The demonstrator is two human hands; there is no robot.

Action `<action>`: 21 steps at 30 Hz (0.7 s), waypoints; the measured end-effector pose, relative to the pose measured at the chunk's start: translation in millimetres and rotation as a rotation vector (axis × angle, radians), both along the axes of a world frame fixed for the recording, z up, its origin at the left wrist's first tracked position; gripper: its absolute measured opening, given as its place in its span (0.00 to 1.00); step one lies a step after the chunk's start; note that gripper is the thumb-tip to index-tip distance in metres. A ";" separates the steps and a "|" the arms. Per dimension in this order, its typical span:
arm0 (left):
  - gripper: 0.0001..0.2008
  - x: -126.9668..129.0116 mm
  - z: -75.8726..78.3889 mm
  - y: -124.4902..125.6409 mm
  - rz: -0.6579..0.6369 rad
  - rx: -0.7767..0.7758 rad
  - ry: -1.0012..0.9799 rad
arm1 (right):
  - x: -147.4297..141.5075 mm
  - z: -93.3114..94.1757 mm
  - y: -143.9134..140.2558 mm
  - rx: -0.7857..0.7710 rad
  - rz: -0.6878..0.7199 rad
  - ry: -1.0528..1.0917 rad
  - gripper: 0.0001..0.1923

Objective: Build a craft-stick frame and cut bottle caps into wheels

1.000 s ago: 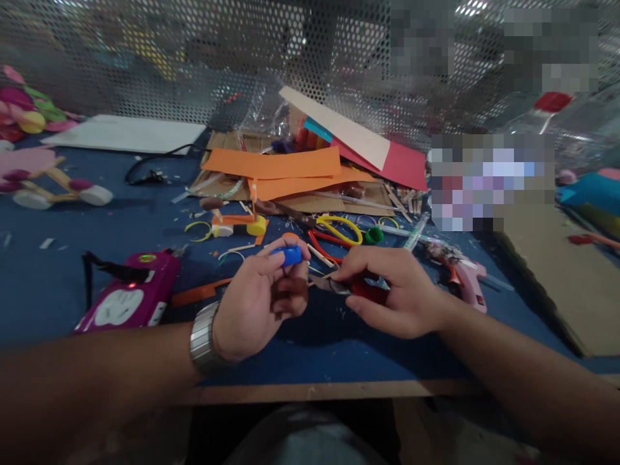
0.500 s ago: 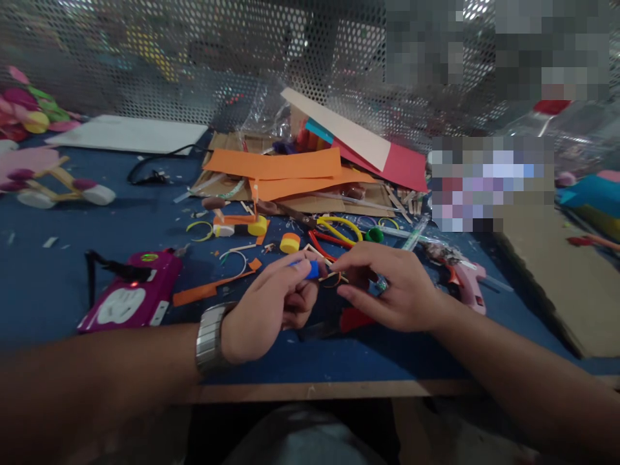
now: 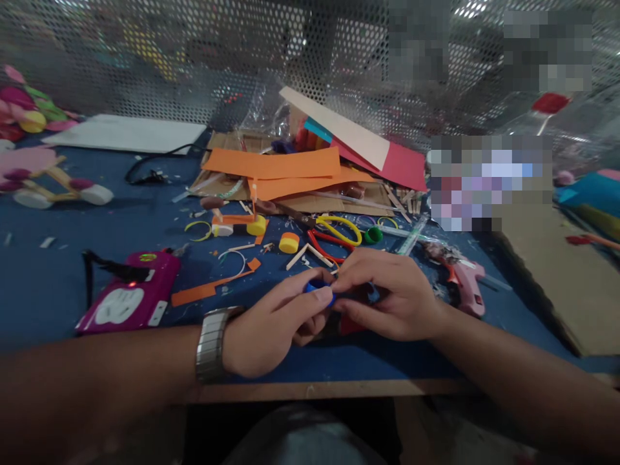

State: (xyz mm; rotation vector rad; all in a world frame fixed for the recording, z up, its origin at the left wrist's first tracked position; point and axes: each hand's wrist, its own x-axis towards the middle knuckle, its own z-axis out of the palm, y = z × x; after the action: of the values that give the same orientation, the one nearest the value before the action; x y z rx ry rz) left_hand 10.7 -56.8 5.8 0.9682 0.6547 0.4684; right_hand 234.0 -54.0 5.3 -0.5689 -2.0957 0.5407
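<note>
1. While both hands meet at the mat's near edge, the left hand pinches a blue ring between thumb and fingers.
2. At its 3 o'clock, the right hand curls closed on the ring's far side; a red tool lies beneath.
3. Judging by this, a fitting step is in hand; next calls for a steady two-handed grip.

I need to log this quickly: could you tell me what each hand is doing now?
Left hand: closed, pinching the blue cap.
Right hand: closed, fingers on the same cap.

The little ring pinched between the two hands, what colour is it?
Blue. The ring shows in the head view, held by the left hand and right hand.
</note>
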 end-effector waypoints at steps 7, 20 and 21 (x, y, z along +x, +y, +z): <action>0.20 0.5 -1.5 1.2 -0.032 0.052 0.011 | -0.4 -2.8 -4.3 -0.031 0.006 0.031 0.04; 0.28 1.6 -2.7 2.8 -0.089 -0.082 -0.009 | -1.6 -1.1 -2.7 -0.073 0.006 0.022 0.04; 0.29 1.7 -2.4 2.5 -0.078 -0.078 -0.009 | -1.3 -1.1 -2.3 -0.092 -0.007 0.011 0.04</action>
State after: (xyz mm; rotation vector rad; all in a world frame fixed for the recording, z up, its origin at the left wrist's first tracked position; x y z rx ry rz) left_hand 12.3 -54.3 3.4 0.9138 0.6206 0.3749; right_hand 232.7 -56.4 4.2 -0.6245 -2.0654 0.6373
